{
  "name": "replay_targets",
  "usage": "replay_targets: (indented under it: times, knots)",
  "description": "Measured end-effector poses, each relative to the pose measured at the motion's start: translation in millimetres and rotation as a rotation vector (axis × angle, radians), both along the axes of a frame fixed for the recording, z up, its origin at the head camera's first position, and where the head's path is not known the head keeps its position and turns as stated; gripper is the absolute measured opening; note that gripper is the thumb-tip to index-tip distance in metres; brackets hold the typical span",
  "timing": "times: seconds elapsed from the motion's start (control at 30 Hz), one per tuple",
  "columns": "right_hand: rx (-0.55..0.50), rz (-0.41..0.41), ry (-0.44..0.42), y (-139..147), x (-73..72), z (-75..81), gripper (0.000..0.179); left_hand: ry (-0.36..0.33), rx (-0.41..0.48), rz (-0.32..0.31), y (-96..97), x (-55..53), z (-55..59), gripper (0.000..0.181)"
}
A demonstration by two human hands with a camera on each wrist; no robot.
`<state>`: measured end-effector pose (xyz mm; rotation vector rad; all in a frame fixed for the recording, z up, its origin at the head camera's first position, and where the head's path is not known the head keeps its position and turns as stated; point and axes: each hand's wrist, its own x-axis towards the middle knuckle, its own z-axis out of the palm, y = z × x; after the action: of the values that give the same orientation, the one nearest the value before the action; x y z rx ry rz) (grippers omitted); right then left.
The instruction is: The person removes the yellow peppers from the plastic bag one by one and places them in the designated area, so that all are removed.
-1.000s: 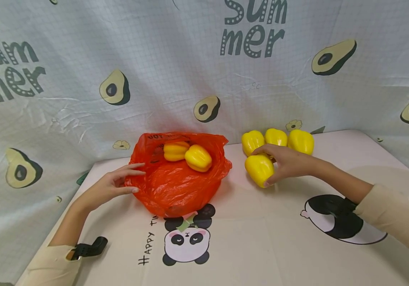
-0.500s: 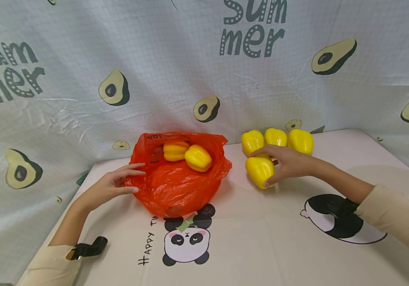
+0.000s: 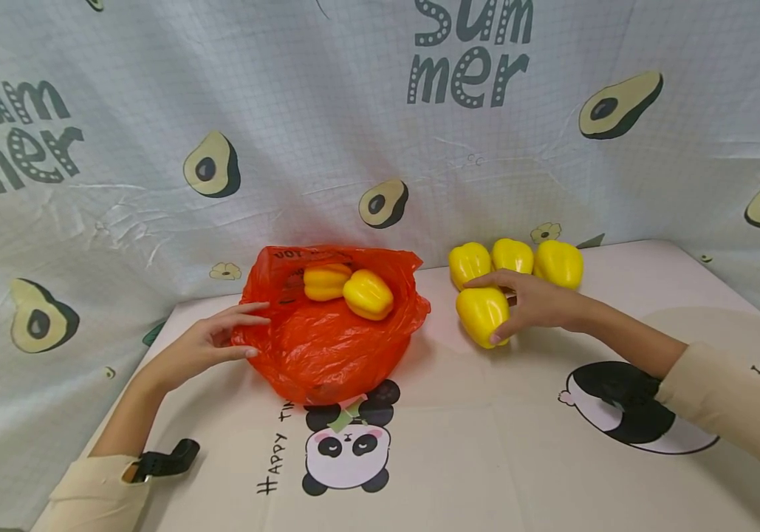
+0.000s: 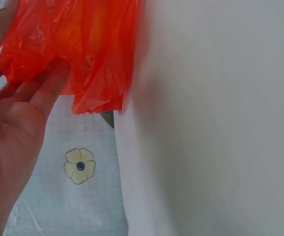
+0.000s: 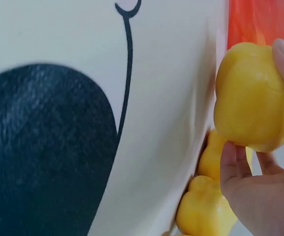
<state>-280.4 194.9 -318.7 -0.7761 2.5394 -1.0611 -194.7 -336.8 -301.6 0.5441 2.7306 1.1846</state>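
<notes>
My right hand (image 3: 531,298) grips a yellow bell pepper (image 3: 481,316), thumb on one side and fingers on the other. The right wrist view shows that pepper (image 5: 252,98) large, clasped between thumb and fingertips. A red plastic bag (image 3: 326,355) lies with its mouth facing me. Inside it are two yellow bell peppers (image 3: 369,294). My left hand (image 3: 203,351) touches the bag's left edge, its thumb and fingers spread apart. In the left wrist view the fingers (image 4: 46,93) reach against the bag (image 4: 102,54), their tips hidden by the plastic.
Three more yellow bell peppers (image 3: 514,256) stand in a row at the back of the table (image 3: 459,458), just behind my right hand. A printed curtain (image 3: 313,148) hangs along the back edge. A panda print (image 3: 348,447) marks the cloth before the bag.
The right hand and its pepper have shifted very slightly, and the right forearm has turned a little. The left hand, the bag and the other peppers stay put.
</notes>
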Motion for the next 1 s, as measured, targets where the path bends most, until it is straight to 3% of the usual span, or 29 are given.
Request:
replay_targets:
  times: [0.23, 0.57, 0.83, 1.0]
  knots:
    - [-0.023, -0.028, -0.042, -0.7, 0.9, -3.4, 0.089, 0.004, 0.001, 0.000, 0.7, -0.8, -1.4, 0.049]
    - [-0.049, -0.024, -0.023, 0.7, 3.1, -4.3, 0.091, 0.006, -0.004, 0.000, 0.7, -1.5, -1.9, 0.049]
    - [0.000, -0.057, 0.102, -0.4, 0.8, -4.3, 0.091, 0.000, -0.005, 0.003, 1.4, -2.0, -1.8, 0.049]
    - [0.019, -0.063, 0.126, -0.6, -0.2, -4.1, 0.091, -0.005, -0.005, 0.006, 2.4, -1.2, -1.6, 0.050]
